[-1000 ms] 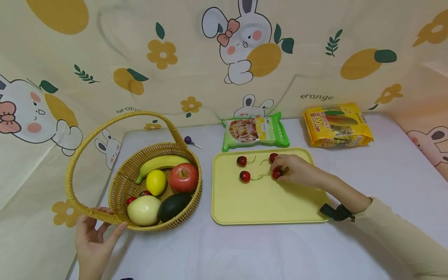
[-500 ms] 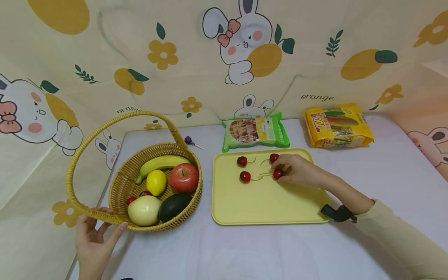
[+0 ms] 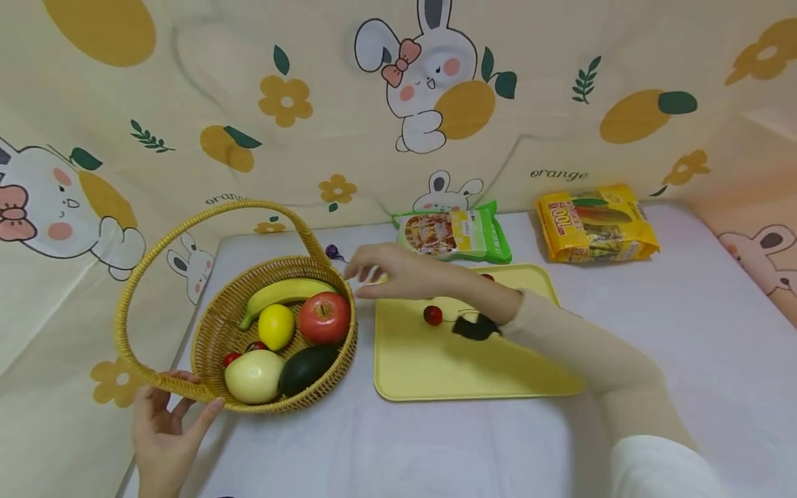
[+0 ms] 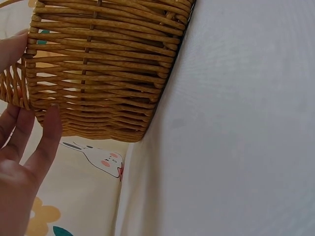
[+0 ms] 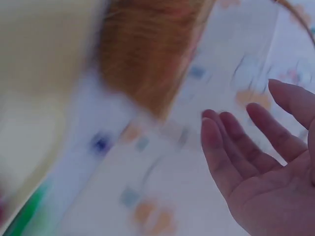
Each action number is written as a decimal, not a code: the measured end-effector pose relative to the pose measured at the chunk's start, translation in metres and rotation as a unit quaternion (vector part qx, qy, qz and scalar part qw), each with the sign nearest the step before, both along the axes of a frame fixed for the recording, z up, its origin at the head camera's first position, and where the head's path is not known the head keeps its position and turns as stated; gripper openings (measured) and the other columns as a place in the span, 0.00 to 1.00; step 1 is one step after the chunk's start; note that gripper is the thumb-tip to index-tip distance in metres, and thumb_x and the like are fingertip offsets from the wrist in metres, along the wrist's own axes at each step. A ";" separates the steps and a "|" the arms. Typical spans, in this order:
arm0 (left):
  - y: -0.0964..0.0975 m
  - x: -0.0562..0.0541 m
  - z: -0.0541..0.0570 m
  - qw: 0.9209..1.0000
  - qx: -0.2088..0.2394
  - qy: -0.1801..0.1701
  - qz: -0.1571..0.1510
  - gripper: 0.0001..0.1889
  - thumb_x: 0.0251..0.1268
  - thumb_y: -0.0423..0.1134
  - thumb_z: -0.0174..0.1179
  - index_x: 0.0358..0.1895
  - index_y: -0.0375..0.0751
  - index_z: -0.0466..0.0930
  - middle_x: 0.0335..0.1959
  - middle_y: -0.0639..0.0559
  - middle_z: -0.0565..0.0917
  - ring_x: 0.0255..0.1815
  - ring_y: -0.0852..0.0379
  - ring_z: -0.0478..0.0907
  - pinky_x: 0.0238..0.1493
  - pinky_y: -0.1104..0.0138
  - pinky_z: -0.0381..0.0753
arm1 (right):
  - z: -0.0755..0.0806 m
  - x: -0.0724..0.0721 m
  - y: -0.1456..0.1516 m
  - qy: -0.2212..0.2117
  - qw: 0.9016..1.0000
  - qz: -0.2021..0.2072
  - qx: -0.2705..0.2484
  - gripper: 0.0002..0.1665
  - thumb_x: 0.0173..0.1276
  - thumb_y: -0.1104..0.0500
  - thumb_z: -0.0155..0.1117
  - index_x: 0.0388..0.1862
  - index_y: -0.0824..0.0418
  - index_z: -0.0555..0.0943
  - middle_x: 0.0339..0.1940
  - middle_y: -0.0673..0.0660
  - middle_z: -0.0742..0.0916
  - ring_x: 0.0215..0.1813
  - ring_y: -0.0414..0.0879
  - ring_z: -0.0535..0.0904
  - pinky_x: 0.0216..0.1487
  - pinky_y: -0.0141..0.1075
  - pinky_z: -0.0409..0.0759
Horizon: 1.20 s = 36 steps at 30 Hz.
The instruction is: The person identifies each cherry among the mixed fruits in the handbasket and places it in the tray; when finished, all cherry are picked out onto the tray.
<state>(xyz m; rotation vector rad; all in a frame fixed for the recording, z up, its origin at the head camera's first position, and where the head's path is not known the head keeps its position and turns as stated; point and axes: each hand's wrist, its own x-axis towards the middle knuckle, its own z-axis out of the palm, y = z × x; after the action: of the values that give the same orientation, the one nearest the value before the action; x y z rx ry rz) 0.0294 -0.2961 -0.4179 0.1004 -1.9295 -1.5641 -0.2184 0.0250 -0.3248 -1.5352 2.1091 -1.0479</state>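
So the left hand (image 3: 165, 432) has the basket (image 3: 274, 408) pinched at its near left side, fingers and thumb around the rim where the handle (image 3: 310, 240) comes down. From that grip the handle arches up and over to the basket's far side.

Closest to the grip inside is a pale fruit (image 3: 254, 377), with an avocado (image 3: 308, 371) touching it on the right. A couple of cherries (image 3: 231, 359) are tucked in just behind the pale fruit. A bit farther from the grip there's a lemon (image 3: 277, 327), then an apple (image 3: 324, 319) over by the right wall, and a banana (image 3: 289, 293) along the far side.

The right hand (image 3: 398, 272) is up and to the right of that grip, just past the basket's right rim, fingers relaxed and slightly spread. Can't tell if the fingertips actually touch the rim; the right wrist view is pretty blurry around there.

Right of the basket, partly under that arm, is a yellow tray (image 3: 461, 373). One tray cherry (image 3: 432, 315) shows clearly, and a bit of another peeks out behind the sleeve (image 3: 579, 346). There's a black strap (image 3: 476, 327) at the wrist.

Farther out, a lollipop (image 3: 333, 252) lies just behind the basket, a green pack (image 3: 476, 232) behind the tray, and a yellow pack (image 3: 598, 225) is farthest right, near the bunny backdrop (image 3: 523, 41).
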 end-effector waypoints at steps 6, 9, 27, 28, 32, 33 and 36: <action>0.001 -0.003 -0.003 1.000 0.013 0.016 -0.011 0.38 0.38 0.02 0.59 0.61 0.18 0.62 0.48 0.43 0.76 0.52 0.55 0.74 0.50 0.77 0.80 | 0.020 0.018 -0.122 -0.019 0.992 0.107 0.064 0.20 0.73 0.59 0.63 0.61 0.65 0.78 0.58 0.57 0.82 0.54 0.40 0.78 0.54 0.22 0.74; -0.003 0.000 0.000 1.000 0.013 0.021 -0.011 0.39 0.39 0.02 0.59 0.61 0.18 0.62 0.48 0.43 0.77 0.53 0.54 0.74 0.51 0.76 0.80 | 0.027 0.026 -0.180 -0.027 0.983 0.146 0.106 0.22 0.71 0.57 0.65 0.61 0.64 0.78 0.59 0.55 0.82 0.57 0.39 0.76 0.54 0.20 0.72; 0.000 0.003 -0.003 1.000 -0.019 -0.001 0.011 0.38 0.40 0.03 0.61 0.61 0.18 0.62 0.50 0.41 0.76 0.54 0.54 0.73 0.51 0.76 0.79 | -0.024 0.031 -0.244 -0.227 0.923 0.176 0.257 0.14 0.72 0.62 0.62 0.52 0.68 0.83 0.26 0.55 0.77 0.26 0.43 0.69 0.30 0.32 0.71; 0.000 0.002 -0.002 1.000 -0.025 -0.004 0.012 0.38 0.40 0.03 0.61 0.62 0.18 0.62 0.50 0.42 0.75 0.54 0.54 0.73 0.51 0.76 0.79 | -0.025 0.030 -0.244 -0.233 0.921 0.179 0.256 0.14 0.72 0.62 0.63 0.53 0.67 0.83 0.29 0.55 0.79 0.28 0.44 0.71 0.33 0.32 0.74; -0.001 0.000 -0.002 1.000 -0.011 0.001 0.003 0.38 0.39 0.03 0.61 0.61 0.16 0.60 0.51 0.42 0.75 0.55 0.53 0.73 0.51 0.75 0.79 | -0.029 0.031 -0.247 -0.185 0.927 0.200 0.257 0.15 0.71 0.62 0.64 0.54 0.66 0.82 0.37 0.52 0.82 0.37 0.42 0.76 0.41 0.31 0.78; -0.001 0.000 -0.002 1.000 0.000 0.002 0.002 0.39 0.38 0.03 0.60 0.61 0.16 0.60 0.51 0.42 0.75 0.55 0.53 0.73 0.51 0.75 0.79 | -0.030 0.031 -0.247 -0.171 0.929 0.202 0.259 0.15 0.70 0.62 0.65 0.53 0.66 0.82 0.38 0.52 0.82 0.39 0.41 0.76 0.42 0.30 0.78; -0.001 -0.001 -0.002 1.000 0.022 -0.008 0.009 0.39 0.37 0.02 0.60 0.61 0.15 0.60 0.51 0.44 0.75 0.56 0.52 0.72 0.50 0.74 0.80 | -0.033 0.033 -0.249 -0.139 0.933 0.212 0.257 0.14 0.70 0.63 0.64 0.52 0.67 0.83 0.39 0.51 0.82 0.40 0.39 0.76 0.42 0.27 0.77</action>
<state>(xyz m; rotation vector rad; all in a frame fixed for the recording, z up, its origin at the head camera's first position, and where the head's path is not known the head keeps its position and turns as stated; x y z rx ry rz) 0.0287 -0.2966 -0.4199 0.1484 -1.9008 -1.5998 -0.1858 -0.2238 -0.3574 -1.3859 1.5844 -0.4725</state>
